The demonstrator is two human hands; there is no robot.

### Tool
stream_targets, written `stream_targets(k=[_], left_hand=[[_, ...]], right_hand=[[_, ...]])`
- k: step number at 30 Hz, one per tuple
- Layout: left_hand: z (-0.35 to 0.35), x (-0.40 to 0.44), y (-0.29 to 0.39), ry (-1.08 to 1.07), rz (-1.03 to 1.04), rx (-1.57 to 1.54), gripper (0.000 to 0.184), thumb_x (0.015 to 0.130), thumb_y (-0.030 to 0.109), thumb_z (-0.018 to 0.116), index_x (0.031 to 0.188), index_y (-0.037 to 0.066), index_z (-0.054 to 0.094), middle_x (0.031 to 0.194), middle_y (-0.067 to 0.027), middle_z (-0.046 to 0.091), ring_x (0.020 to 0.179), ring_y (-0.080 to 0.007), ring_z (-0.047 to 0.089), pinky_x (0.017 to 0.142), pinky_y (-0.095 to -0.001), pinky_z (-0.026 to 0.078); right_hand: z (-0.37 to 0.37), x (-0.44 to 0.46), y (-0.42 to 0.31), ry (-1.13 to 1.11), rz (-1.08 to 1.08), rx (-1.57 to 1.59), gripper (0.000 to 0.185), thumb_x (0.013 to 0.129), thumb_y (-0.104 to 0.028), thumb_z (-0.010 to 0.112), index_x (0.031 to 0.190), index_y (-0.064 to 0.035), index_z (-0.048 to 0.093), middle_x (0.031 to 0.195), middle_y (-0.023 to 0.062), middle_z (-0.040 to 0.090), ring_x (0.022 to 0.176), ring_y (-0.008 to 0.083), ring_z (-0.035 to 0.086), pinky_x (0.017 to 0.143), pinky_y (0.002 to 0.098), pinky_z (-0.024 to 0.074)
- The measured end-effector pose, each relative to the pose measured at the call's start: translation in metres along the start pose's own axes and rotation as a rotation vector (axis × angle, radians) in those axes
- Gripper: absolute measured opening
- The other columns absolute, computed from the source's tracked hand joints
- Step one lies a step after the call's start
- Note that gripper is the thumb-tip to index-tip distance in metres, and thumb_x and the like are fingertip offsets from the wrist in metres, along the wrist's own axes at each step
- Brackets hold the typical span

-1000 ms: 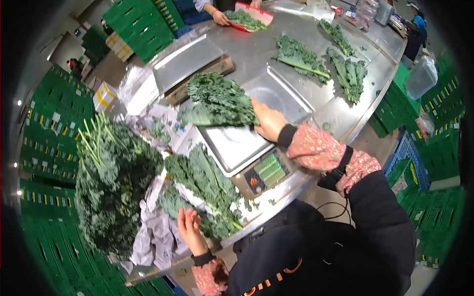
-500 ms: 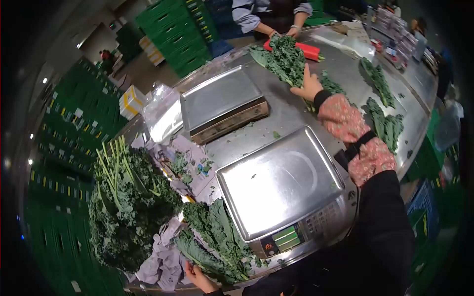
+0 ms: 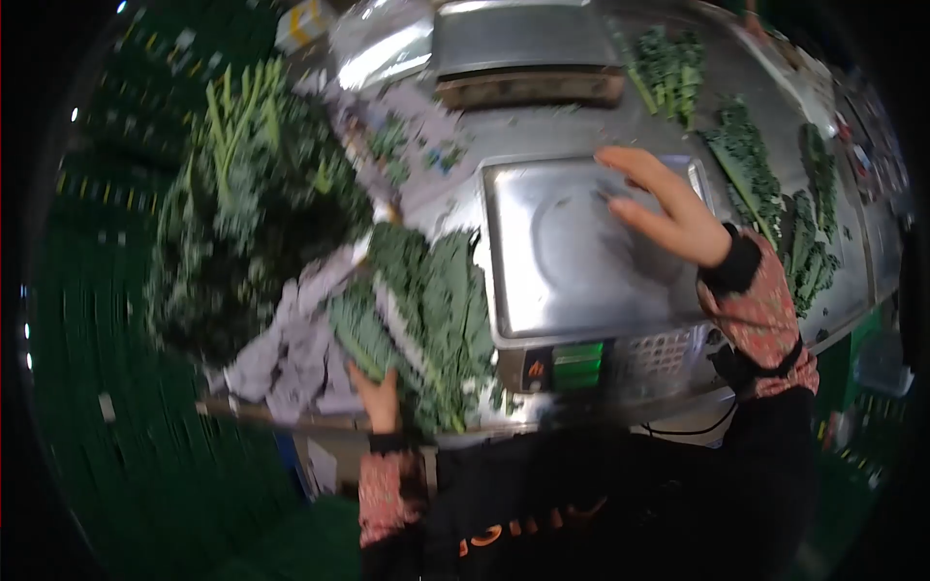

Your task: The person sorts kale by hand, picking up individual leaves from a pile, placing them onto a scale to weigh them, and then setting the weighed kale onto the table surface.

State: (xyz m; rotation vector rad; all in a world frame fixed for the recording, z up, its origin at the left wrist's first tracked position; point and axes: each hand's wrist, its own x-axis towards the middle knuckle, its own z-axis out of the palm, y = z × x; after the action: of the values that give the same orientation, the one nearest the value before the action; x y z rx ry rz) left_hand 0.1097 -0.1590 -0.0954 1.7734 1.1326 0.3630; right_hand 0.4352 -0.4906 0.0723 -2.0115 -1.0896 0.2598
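Observation:
My right hand (image 3: 673, 213) is over the steel pan of the near weighing scale (image 3: 552, 290), fingers stretched and thumb apart, with nothing in it. My left hand (image 3: 378, 399) is at the table's front edge, its thumb and fingers around the lower end of a kale leaf (image 3: 360, 334). More kale leaves (image 3: 446, 320) lie beside it, left of the scale. A big heap of kale (image 3: 262, 213), stems upward, stands farther left next to crumpled greyish paper (image 3: 300, 353).
A second scale (image 3: 523, 44) stands behind the near one. Separate kale bunches (image 3: 668, 73) and leaves (image 3: 751, 165) lie at the back and right of the steel table (image 3: 581, 126). Clear plastic bags (image 3: 387, 48) lie at the back left. Green crates (image 3: 97, 290) are stacked at left.
My right hand has left the kale bunch at the far side and come back over the near scale. My left hand has closed on a leaf. The view has tipped downward.

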Motion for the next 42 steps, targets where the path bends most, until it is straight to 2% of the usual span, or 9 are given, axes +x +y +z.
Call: stream_targets(k=[6,10,16,20,26,33,34,38,42], left_hand=[[-0.005,-0.004,0.012,-0.064,0.025,-0.392,0.06,0.077,0.001,0.061,0.13,-0.005,0.034,0.117,-0.0153,0.052,0.103,-0.0208,0.05,0.091,-0.0291,0.038],[-0.017,-0.004,0.013,-0.146,0.124,-0.435,0.058,0.08,0.002,0.06,0.13,-0.005,0.032,0.119,-0.0153,0.051,0.105,-0.0201,0.05,0.091,-0.0292,0.038],[-0.012,0.02,0.022,-0.504,0.152,-0.697,0.062,0.085,0.003,0.054,0.137,-0.002,0.021,0.127,-0.0146,0.044,0.112,-0.0202,0.046,0.095,-0.0317,0.037],[0.002,0.03,0.037,-0.779,-0.3,-0.83,0.045,0.093,0.022,0.048,0.131,0.004,0.032,0.122,-0.0076,0.048,0.11,-0.019,0.047,0.091,-0.0315,0.039],[0.001,0.014,0.056,-0.921,-0.375,-1.015,0.038,0.095,0.026,0.045,0.125,0.004,0.04,0.121,-0.0066,0.05,0.112,-0.0181,0.047,0.098,-0.0335,0.035],[-0.027,-0.004,0.155,-1.442,-0.074,-0.961,0.048,0.09,0.025,0.053,0.132,0.009,0.035,0.115,0.0008,0.046,0.107,-0.0087,0.042,0.092,-0.0278,0.034],[-0.025,0.001,0.166,-1.493,0.083,-0.982,0.06,0.089,0.024,0.054,0.139,0.006,0.026,0.129,-0.0048,0.041,0.121,-0.0148,0.037,0.1,-0.0297,0.029],[-0.039,0.029,0.177,-0.862,0.999,-0.428,0.074,0.086,0.022,0.057,0.143,0.004,0.013,0.148,-0.0163,0.016,0.137,-0.0287,0.015,0.109,-0.0358,0.017],[-0.076,0.091,0.149,-0.494,1.056,-0.257,0.065,0.082,0.014,0.059,0.138,0.003,0.028,0.141,-0.0169,0.03,0.131,-0.0303,0.028,0.107,-0.0365,0.023]], right_hand=[[0.151,-0.06,-0.092,-0.511,-0.105,0.282,0.082,0.078,-0.028,0.069,0.141,-0.0056,0.022,0.143,0.0241,0.019,0.134,0.0358,0.02,0.106,0.0399,0.023],[0.23,-0.076,-0.111,-0.484,0.197,0.351,0.102,0.073,-0.038,0.073,0.142,-0.003,0.007,0.143,0.0321,0.001,0.136,0.0402,0.002,0.109,0.0439,0.0134],[0.33,-0.05,-0.09,0.152,0.49,0.015,0.107,0.07,-0.038,0.071,0.136,0.0119,0.003,0.137,0.0392,0.009,0.132,0.0471,0.009,0.108,0.0441,0.0121],[0.345,-0.008,-0.101,0.33,0.763,0.159,0.113,0.066,-0.045,0.073,0.136,0.012,0.005,0.131,0.0333,0.027,0.125,0.0426,0.027,0.105,0.0408,0.022],[0.34,-0.015,-0.123,0.357,0.477,0.141,0.105,0.067,-0.039,0.075,0.138,0.0072,0.014,0.127,0.0271,0.035,0.12,0.0367,0.036,0.103,0.0395,0.0267],[0.238,-0.009,-0.17,0.651,0.223,-0.01,0.081,0.071,-0.01,0.069,0.137,0.0022,0.024,0.133,0.0209,0.036,0.125,0.0292,0.034,0.105,0.0364,0.0246],[0.22,-0.008,-0.169,0.694,0.177,-0.041,0.08,0.07,-0.008,0.068,0.136,0.0021,0.025,0.132,0.021,0.037,0.125,0.0288,0.035,0.105,0.0359,0.025],[0.152,-0.006,-0.148,0.879,0.145,-0.551,0.077,0.071,-0.002,0.066,0.136,0.0011,0.026,0.134,0.0221,0.035,0.126,0.0327,0.033,0.105,0.0366,0.0247],[0.121,-0.038,-0.063,0.838,0.297,-0.808,0.082,0.071,-0.008,0.07,0.139,-0.0024,0.024,0.13,0.0251,0.036,0.118,0.0405,0.038,0.1,0.0403,0.03]])
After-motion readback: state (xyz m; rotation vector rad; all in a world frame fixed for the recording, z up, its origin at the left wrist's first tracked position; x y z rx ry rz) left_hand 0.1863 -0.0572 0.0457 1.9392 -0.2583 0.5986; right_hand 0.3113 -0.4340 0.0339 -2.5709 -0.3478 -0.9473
